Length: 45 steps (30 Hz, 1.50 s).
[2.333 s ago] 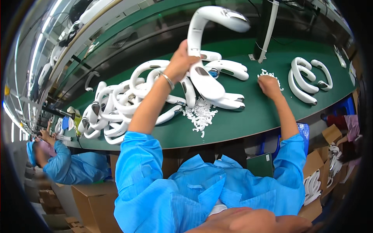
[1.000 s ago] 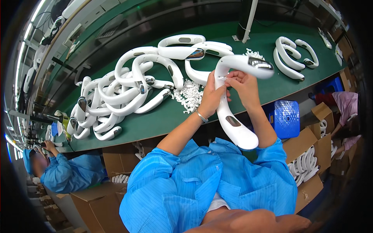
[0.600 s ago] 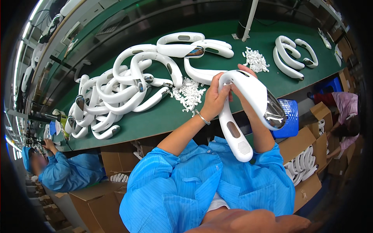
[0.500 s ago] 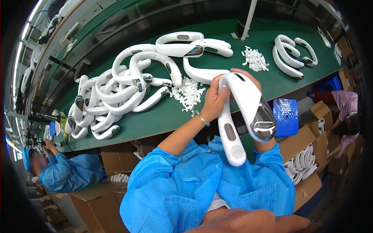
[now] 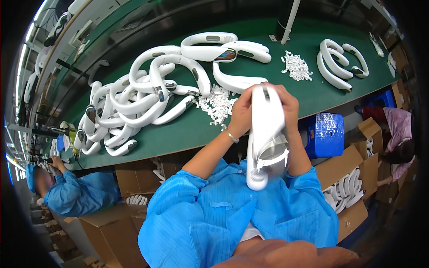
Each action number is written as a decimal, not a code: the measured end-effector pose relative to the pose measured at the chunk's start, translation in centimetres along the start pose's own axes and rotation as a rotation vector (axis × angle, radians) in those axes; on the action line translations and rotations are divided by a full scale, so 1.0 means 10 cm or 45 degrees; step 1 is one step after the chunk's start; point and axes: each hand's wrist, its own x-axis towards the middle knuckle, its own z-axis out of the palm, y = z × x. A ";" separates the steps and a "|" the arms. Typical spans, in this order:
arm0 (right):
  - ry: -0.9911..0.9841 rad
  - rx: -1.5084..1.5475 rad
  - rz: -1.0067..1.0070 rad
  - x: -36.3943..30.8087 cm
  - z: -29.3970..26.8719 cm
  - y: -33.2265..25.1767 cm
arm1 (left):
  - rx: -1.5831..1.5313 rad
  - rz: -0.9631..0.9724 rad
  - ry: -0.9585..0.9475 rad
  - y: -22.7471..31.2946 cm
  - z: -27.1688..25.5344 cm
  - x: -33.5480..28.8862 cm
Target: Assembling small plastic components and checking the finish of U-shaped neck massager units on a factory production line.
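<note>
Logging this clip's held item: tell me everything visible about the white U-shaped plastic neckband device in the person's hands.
The white U-shaped plastic neckband device looks glossy and smooth. It is held upright above the green table's near edge, its bend up between the left hand and right hand, which grip its two sides. Both arms hang toward the person's blue smock. One arm tip shows a perforated grille, the other a dark glossy panel.

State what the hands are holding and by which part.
Both hands, left hand and right hand, hold one white U-shaped neckband device by its curved middle bend, one hand on each side; its two arm ends point down toward the person.
</note>
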 end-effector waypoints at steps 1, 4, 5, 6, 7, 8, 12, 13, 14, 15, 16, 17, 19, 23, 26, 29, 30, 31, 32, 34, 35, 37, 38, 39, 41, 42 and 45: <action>-0.023 -0.039 -0.332 -0.01 0.01 -0.01 | -0.172 -0.042 -0.069 0.01 -0.05 -0.02; -0.126 -0.045 -0.557 0.02 -0.05 -0.06 | 0.296 0.490 -0.337 0.07 -0.24 0.14; -0.148 -0.008 -0.594 0.02 -0.05 -0.07 | 0.295 0.489 -0.341 0.09 -0.26 0.14; -0.158 0.005 -0.576 0.02 -0.05 -0.05 | 0.355 0.459 -0.323 0.10 -0.27 0.15; -0.156 0.003 -0.577 0.01 -0.05 -0.03 | 0.413 0.428 -0.305 0.11 -0.28 0.15; -0.171 0.109 -0.501 0.00 -0.05 0.00 | 0.560 0.494 -0.304 0.12 -0.29 0.16; -0.194 0.363 -0.312 -0.08 -0.01 0.09 | 0.563 0.646 -0.329 0.12 -0.26 0.17; -0.177 0.410 -0.236 -0.11 0.02 0.09 | 0.564 0.642 -0.327 0.10 -0.26 0.14; -0.145 0.437 -0.203 -0.12 0.06 0.06 | 0.617 0.595 -0.271 0.09 -0.25 0.11; -0.146 0.438 -0.201 -0.12 0.08 0.04 | 0.670 0.548 -0.215 0.07 -0.24 0.10; -0.130 0.410 -0.143 -0.13 0.09 0.03 | 0.753 0.584 -0.180 0.05 -0.24 0.09; -0.115 0.381 -0.085 -0.13 0.10 0.02 | 0.756 0.581 -0.178 0.05 -0.24 0.07; -0.209 0.482 0.178 -0.13 0.04 -0.08 | 0.803 0.433 -0.092 0.05 -0.24 0.02; -0.187 0.434 0.173 -0.13 0.02 0.09 | 0.690 0.433 -0.053 0.02 -0.20 0.00; -0.160 0.288 0.227 -0.16 0.01 0.23 | 0.590 0.207 -0.029 0.04 -0.19 -0.06; -0.072 0.464 0.292 -0.20 0.02 0.39 | 0.132 0.030 0.042 0.08 -0.07 -0.04; -0.112 0.322 0.350 -0.19 0.07 0.24 | 0.055 -0.083 0.055 0.00 -0.12 -0.06; -0.148 0.173 0.406 -0.17 0.11 0.12 | -0.029 -0.194 0.066 -0.06 -0.16 -0.07; -0.107 0.229 0.301 -0.17 0.18 0.12 | -0.129 -0.234 0.117 -0.08 -0.15 -0.08; -0.106 0.253 0.347 -0.18 0.19 0.12 | -0.102 -0.265 0.098 -0.10 -0.19 -0.10; -0.107 0.278 0.390 -0.19 0.20 0.13 | -0.076 -0.293 0.079 -0.10 -0.21 -0.11; -0.103 0.302 0.412 -0.24 0.20 0.18 | -0.115 -0.336 0.080 -0.03 -0.18 -0.14; -0.079 0.298 0.457 -0.26 0.20 0.20 | -0.117 -0.333 0.091 -0.04 -0.16 -0.16; -0.055 0.294 0.500 -0.27 0.21 0.21 | -0.119 -0.329 0.101 -0.04 -0.14 -0.17; 0.015 0.283 0.412 -0.35 0.24 0.23 | -0.108 -0.341 0.036 -0.06 -0.17 -0.20; -0.068 0.317 0.438 -0.35 0.22 0.20 | -0.098 -0.349 -0.029 -0.06 -0.18 -0.22; -0.160 0.383 0.446 -0.34 0.19 -0.05 | 0.207 -0.173 -0.169 0.04 -0.23 -0.27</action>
